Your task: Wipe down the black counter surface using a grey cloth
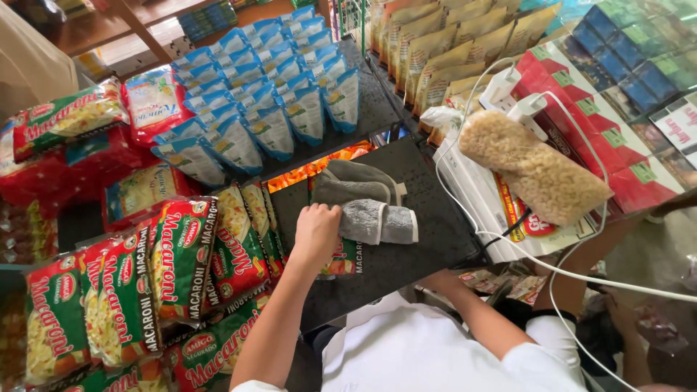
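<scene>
My left hand (316, 229) presses down on a folded grey cloth (372, 218) and grips its left end. The cloth lies on a black shelf board (435, 225). Part of a snack packet (343, 258) shows just under the hand and cloth. My right forearm (472, 308) reaches toward the board's front edge, and the hand itself is hidden beneath it. I wear a white shirt (414, 348).
Red-and-green macaroni packs (181, 254) crowd the left. Blue-and-white pouches (268, 94) stand in rows behind, tan pouches (435, 51) further back. A clear bag of pasta (534, 170) lies on a white box, by red cartons (581, 116) and a white cable (508, 247).
</scene>
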